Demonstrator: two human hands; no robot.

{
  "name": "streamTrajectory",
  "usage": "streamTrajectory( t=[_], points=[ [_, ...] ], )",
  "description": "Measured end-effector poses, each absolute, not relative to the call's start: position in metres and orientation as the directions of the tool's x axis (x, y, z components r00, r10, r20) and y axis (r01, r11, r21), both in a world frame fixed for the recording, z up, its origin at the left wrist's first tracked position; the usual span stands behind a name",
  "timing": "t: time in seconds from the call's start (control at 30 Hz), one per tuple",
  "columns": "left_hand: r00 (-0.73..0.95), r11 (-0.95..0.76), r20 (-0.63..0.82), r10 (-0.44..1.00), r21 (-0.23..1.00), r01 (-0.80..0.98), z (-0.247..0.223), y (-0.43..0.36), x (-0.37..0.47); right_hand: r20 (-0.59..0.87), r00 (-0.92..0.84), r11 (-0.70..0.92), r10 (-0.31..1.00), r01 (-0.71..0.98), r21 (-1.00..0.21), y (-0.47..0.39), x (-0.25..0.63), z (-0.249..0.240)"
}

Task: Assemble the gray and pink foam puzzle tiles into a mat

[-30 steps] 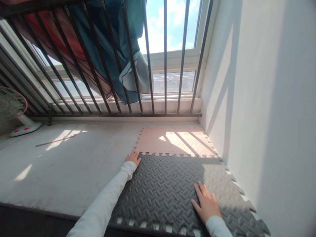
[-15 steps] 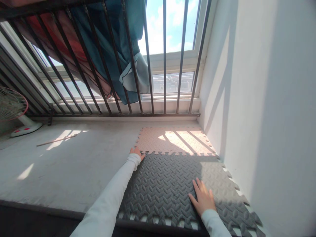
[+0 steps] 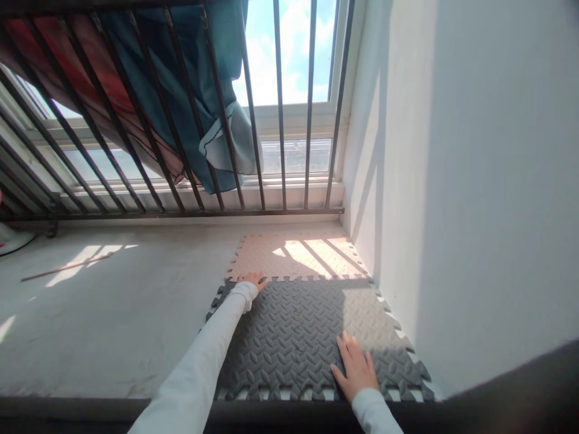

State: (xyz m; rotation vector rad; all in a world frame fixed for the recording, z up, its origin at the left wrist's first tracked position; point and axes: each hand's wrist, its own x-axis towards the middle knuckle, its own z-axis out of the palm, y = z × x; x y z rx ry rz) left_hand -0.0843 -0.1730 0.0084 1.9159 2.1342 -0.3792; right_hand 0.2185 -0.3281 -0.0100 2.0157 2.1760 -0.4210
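A dark grey foam floor mat tile with a raised tread pattern and toothed edges lies on the floor. Beyond it lies a light pink foam mat tile, edge to edge with the grey one. My left hand rests with fingers out on the far left part of the grey tile, at the seam between the two. Flat on the near right part of the grey tile is my right hand, its fingers spread. Neither hand holds anything.
A white wall rises on the right. At the back stand dark metal railings before a window, with blue and red cloth hanging behind the bars. A thin stick lies on the floor at left, near a fan base.
The view has turned to the right, so the scene sits further left. My left hand has shifted from the grey tile's left corner rightward along the seam. My right hand stays on the grey tile.
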Motion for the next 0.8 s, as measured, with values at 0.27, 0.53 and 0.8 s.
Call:
streamTrajectory(
  t=[0.27,0.53,0.8],
  points=[
    [0.227,-0.204,-0.257,0.939,0.112,0.973,-0.014,-0.174,0.010,-0.258,-0.050,0.022,0.965,0.993,-0.112,-0.329,0.214,-0.008],
    [0.158,-0.135,-0.326,0.932,0.092,0.987,0.005,-0.160,0.029,-0.257,-0.045,0.018,0.965,0.994,-0.107,-0.329,0.215,-0.010],
    [0.044,-0.028,-0.202,0.978,0.079,0.996,-0.030,-0.198,0.044,-0.268,-0.029,-0.001,0.963,0.994,-0.112,-0.328,0.211,-0.005]
  ],
)
